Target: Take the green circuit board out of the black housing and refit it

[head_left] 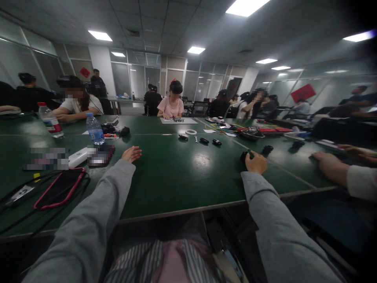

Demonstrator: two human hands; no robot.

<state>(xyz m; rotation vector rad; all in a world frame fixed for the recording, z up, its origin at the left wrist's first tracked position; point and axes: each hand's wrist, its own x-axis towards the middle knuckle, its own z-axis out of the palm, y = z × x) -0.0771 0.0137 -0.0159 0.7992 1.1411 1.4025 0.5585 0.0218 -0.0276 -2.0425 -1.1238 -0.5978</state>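
Over the green table [176,177], my left hand [132,154] is held with its fingers stretched out and nothing in them. My right hand [255,162] has its fingers closed around a small black object [244,157], near the table's right part. Ahead, between the hands, lie several small black items, among them one at the left [183,137] and one at the right [217,142]. A small wrench-like piece [196,139] lies among them, and a white ring [191,132] sits just behind.
At the left are two bottles [95,129], a white box [79,157], a phone [101,155] and a pink-edged black pouch [60,188]. Another person's hands [331,167] rest at the right. Cables and tools [250,133] lie farther back; people sit across the table.
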